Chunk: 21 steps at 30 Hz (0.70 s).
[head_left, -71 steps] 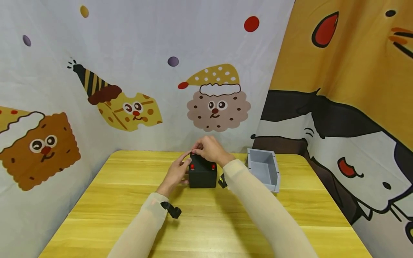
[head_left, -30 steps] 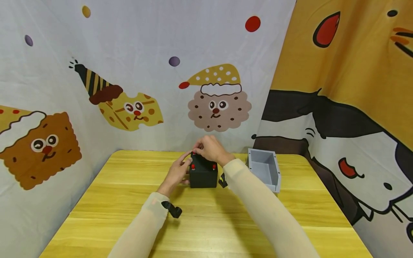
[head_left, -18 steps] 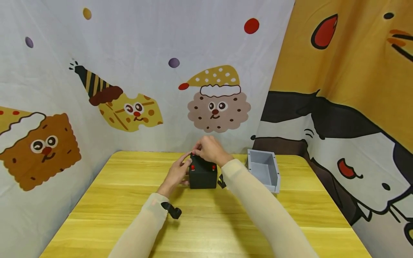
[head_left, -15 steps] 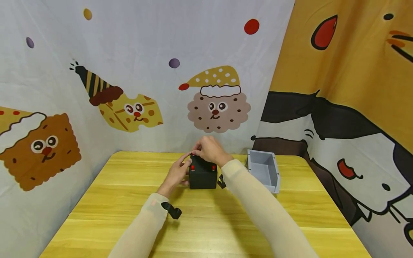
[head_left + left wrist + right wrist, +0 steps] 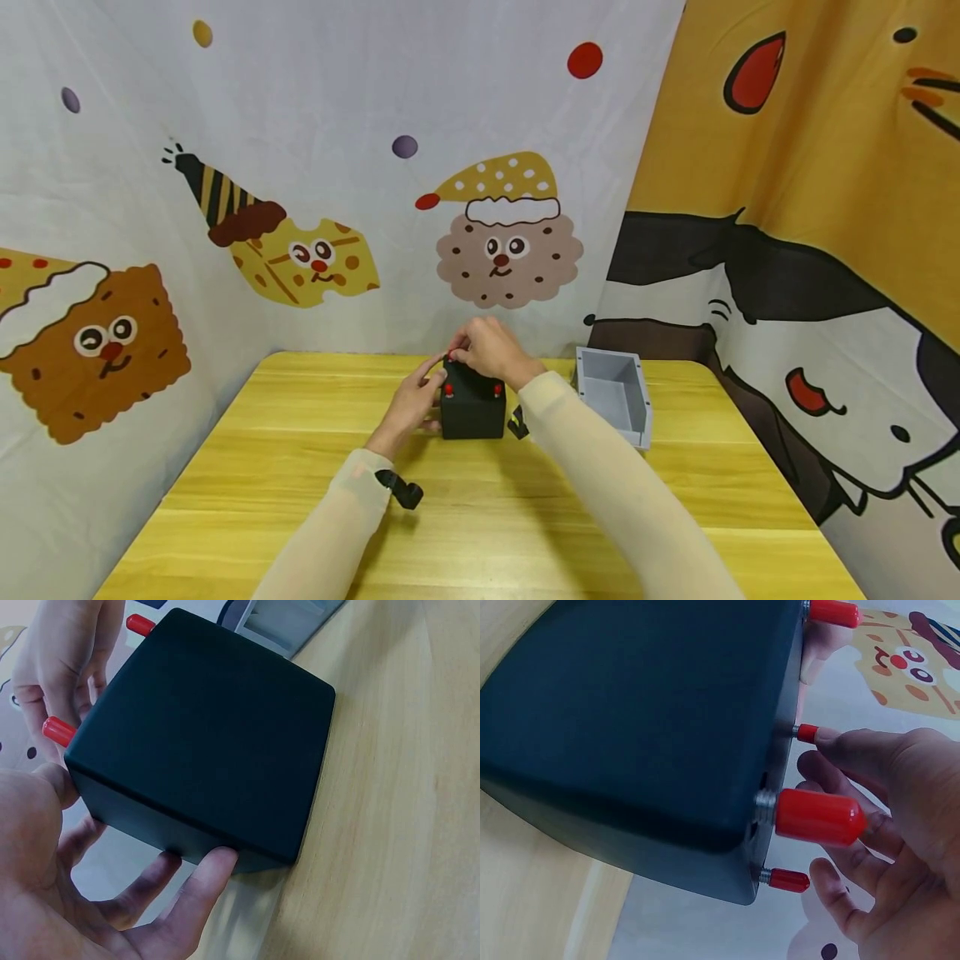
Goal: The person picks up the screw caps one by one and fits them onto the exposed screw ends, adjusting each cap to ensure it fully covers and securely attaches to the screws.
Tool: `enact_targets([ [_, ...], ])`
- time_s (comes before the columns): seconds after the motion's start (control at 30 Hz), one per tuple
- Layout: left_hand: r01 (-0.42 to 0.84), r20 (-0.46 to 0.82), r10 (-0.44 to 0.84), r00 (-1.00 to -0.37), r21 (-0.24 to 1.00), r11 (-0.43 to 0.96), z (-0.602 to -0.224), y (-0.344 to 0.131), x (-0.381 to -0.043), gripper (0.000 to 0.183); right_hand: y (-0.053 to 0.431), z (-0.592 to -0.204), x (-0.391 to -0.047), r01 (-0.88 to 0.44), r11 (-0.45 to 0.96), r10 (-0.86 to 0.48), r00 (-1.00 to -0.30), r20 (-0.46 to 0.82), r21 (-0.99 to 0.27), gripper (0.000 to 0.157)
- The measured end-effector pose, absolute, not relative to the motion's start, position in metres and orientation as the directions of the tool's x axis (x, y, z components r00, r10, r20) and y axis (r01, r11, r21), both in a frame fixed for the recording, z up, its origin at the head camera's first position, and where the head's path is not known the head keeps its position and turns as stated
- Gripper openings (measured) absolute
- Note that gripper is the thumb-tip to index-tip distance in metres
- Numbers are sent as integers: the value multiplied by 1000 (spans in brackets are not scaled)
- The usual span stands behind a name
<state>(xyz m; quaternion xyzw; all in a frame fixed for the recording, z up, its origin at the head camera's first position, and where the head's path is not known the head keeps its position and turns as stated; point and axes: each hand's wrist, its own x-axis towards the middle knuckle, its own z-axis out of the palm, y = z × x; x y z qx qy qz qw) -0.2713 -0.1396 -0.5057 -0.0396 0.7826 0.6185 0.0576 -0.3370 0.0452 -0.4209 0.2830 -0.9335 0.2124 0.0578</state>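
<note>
A black box [image 5: 472, 417] stands on the table, with red-capped threaded posts rising from the corners of its top. My left hand [image 5: 405, 408] holds its left side; in the left wrist view the fingertips [image 5: 217, 859] press on the side face, and the thumb lies by the top edge near a red cap [image 5: 58, 731]. My right hand [image 5: 491, 350] reaches over the top and pinches the red cap [image 5: 808, 733] at the far left corner, thumb tip on it. Two nearer caps, left [image 5: 448, 390] and right [image 5: 498, 389], are untouched.
A grey open-topped bin [image 5: 611, 392] stands to the right of the box, near the back of the wood-grain table [image 5: 465, 542]. Behind the table hangs a cartoon-printed curtain [image 5: 337, 100]. My right forearm [image 5: 607, 475] crosses in front of the bin.
</note>
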Motion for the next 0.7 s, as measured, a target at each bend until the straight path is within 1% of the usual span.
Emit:
enact_targets([
  [0.33, -128, -134, 11, -991, 964, 232, -508, -139, -271, 55, 47, -420, -334, -553, 745, -501, -833, 235, -374, 11],
  [0.7, -125, -132, 14, -991, 964, 236, -507, -139, -271, 57, 55, -421, -333, -573, 722, -505, -820, 270, -388, 11],
])
